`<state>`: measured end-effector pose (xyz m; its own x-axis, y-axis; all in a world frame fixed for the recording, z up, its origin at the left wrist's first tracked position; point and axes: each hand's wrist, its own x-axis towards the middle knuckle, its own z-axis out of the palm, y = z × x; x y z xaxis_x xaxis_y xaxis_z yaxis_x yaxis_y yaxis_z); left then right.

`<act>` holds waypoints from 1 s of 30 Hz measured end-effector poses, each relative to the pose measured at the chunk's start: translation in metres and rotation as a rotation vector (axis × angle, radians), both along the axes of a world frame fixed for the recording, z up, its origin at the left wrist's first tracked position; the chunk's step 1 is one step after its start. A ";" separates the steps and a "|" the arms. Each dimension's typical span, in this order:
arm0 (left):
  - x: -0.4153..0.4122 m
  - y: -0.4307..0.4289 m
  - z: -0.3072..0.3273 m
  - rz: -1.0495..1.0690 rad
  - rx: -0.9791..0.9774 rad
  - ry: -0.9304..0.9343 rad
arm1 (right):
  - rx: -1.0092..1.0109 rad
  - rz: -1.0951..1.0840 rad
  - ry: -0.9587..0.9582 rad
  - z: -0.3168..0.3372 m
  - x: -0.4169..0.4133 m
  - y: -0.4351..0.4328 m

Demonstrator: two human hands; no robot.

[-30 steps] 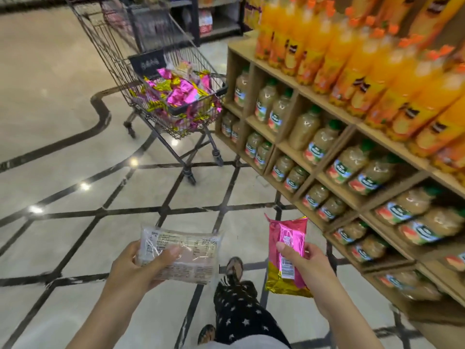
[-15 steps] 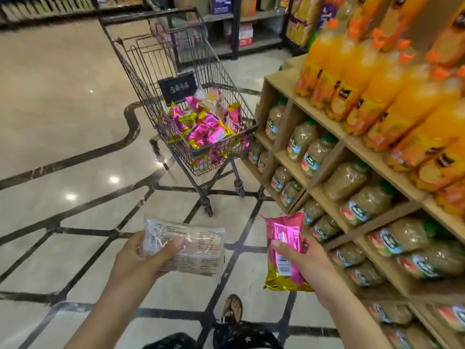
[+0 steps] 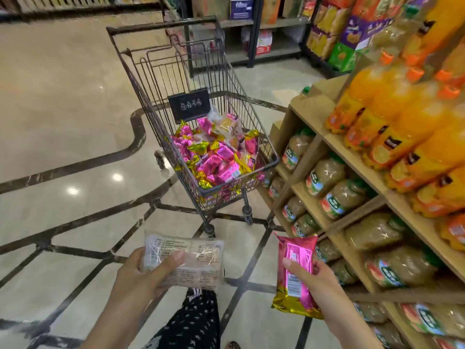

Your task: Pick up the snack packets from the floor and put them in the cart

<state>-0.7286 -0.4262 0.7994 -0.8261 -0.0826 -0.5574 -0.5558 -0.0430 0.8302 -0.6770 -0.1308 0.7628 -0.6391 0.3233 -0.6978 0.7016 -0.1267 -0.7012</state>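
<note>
I note cart [image 3: 234,81] nearer than before; drop probably soon. Left hand [image 3: 143,275] grips clear packet [image 3: 198,258], right hand [image 3: 317,280] grips pink packet [image 3: 297,260].

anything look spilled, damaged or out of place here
Nothing stands out. The snack packets sit in a loose heap inside the cart. The left hand holds a clear packet and the right hand a pink packet, both intact. No packets lie on the visible floor.
</note>
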 end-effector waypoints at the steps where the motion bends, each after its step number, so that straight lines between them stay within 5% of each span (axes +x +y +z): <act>1: -0.020 -0.001 -0.001 -0.016 -0.004 0.005 | 0.000 0.001 -0.005 0.000 -0.019 -0.001; 13: -0.246 -0.007 0.001 -0.077 -0.065 0.024 | 0.034 0.018 0.095 0.013 -0.233 -0.023; 30: -0.406 0.063 0.009 0.034 -0.108 0.018 | 0.110 0.151 0.083 -0.004 -0.426 0.051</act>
